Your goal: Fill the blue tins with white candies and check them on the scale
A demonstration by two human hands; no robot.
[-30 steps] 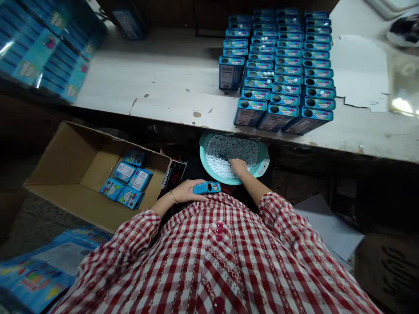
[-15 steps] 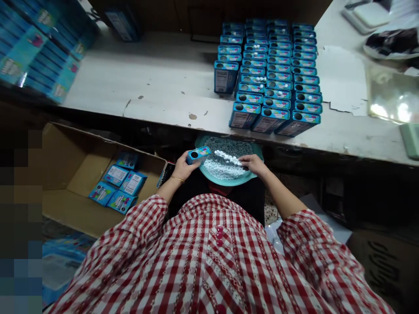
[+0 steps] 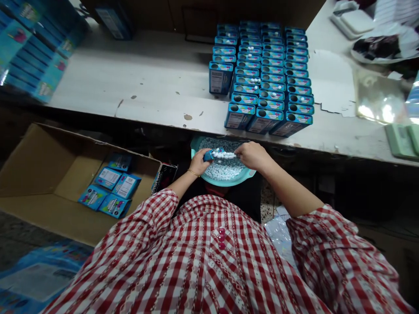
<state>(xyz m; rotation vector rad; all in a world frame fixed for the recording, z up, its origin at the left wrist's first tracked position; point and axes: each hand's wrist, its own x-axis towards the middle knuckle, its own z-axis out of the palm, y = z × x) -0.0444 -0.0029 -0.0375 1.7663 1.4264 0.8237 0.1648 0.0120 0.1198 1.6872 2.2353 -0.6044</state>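
My left hand grips a small blue box over the turquoise bowl on my lap. The bowl holds many small white candies. My right hand is closed on a row of white candies laid against the box's open end. Both hands meet just above the bowl, below the table's front edge.
On the worn white table stand several rows of open blue boxes. A cardboard carton with a few blue boxes sits on the floor at my left. Stacked blue packs lie far left; trays and bags at the right.
My left hand lifted the blue box from my lap up over the bowl. My right hand left the candy pile and brought a row of candies to the box.
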